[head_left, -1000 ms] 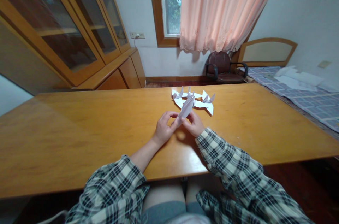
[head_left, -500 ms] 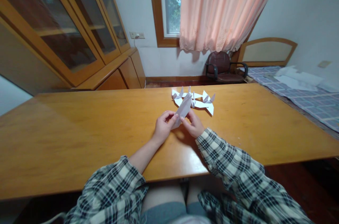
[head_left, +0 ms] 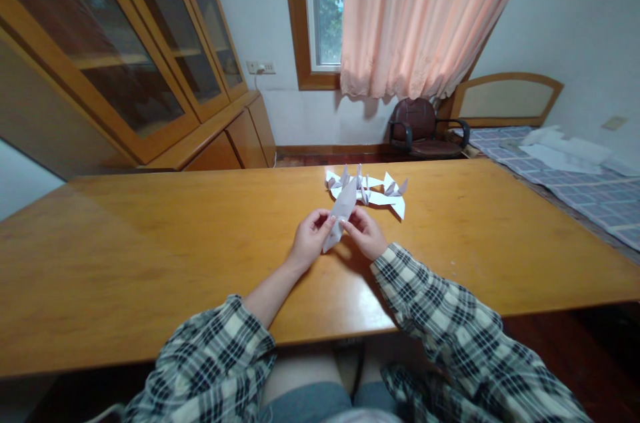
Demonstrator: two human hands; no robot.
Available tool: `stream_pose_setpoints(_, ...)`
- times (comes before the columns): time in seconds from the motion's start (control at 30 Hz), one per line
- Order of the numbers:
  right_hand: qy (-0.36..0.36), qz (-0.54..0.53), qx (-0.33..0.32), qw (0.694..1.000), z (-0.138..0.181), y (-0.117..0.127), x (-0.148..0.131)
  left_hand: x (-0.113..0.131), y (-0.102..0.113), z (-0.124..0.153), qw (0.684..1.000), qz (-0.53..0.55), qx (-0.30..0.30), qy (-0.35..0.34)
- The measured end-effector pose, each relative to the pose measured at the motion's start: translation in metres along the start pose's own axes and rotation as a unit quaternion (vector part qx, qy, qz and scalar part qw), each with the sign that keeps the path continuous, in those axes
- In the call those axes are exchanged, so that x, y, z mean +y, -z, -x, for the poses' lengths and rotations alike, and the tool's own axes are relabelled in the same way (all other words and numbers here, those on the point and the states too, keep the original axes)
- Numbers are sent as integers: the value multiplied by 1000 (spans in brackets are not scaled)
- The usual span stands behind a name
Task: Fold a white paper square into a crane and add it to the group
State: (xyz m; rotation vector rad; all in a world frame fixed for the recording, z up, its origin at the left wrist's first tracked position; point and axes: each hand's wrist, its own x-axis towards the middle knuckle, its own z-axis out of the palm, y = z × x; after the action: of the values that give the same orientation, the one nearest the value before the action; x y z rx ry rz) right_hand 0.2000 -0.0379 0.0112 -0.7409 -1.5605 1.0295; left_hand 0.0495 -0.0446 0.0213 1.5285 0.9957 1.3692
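A narrow piece of folded white paper (head_left: 344, 203) is held up above the table, pointed at its top and bottom ends. My left hand (head_left: 311, 239) pinches its left edge between thumb and fingers. On the opposite edge, my right hand (head_left: 367, 233) grips it the same way, thumb in front. Just beyond the hands, several white origami cranes (head_left: 393, 193) lie in a cluster; the held paper partly covers some of them.
The wooden table (head_left: 175, 249) spreads to both sides of me. Past its far edge stand a brown armchair (head_left: 420, 123) and a glass-door cabinet (head_left: 150, 56). To the right is a bed (head_left: 565, 163) with white paper sheets on it.
The folded paper has turned between my fingers, so its broad face shows more and its lower tip now points down toward me. Both hands stay nearly in place.
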Motion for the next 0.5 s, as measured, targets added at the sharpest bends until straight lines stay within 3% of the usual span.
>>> stream_pose_setpoints(0.17,28,54,4,998,3,2,-2,-1,0,1,1000,9,-24,-5)
stream_pose_setpoints(0.37,34,83,-6,996,6,3,1,-4,5,-4,995,-66,-2,-79)
stream_pose_setpoints(0.5,42,96,-3,994,6,4,0,-4,5,-3,997,-29,-30,-60)
